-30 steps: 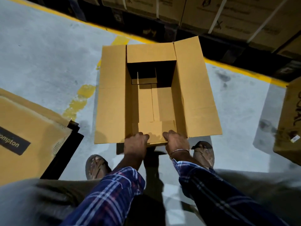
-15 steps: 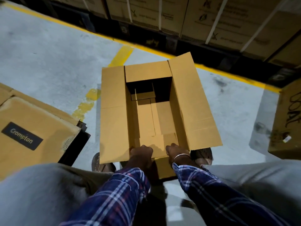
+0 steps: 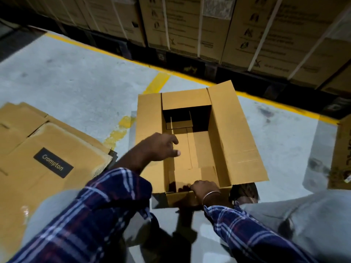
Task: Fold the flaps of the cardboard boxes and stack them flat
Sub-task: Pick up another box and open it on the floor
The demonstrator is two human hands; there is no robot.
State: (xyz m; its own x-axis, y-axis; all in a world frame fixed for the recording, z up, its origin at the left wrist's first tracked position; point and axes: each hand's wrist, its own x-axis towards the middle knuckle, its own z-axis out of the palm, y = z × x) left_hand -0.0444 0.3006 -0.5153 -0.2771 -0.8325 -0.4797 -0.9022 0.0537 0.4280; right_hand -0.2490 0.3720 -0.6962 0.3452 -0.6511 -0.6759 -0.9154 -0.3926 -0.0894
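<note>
dim warehouse light, soft and smeared at the edges

the scene is dim overall, with the far stacked cartons (image 3: 218, 29) sunk in gloom. the grey floor (image 3: 72, 76) takes a pale, even light from overhead. the open box (image 3: 235, 141) is the brightest thing, its far inner end in deep shadow. dark shadows pool under the plaid sleeves (image 3: 91, 221). the near sleeves and knees are motion-blurred. wide-angle bending curves the yellow floor line (image 3: 106, 51) and tilts the frame's borders.

Open box (image 3: 201, 149) mouth unobstructed; flattened cartons (image 3: 38, 149) crowd its left
</note>
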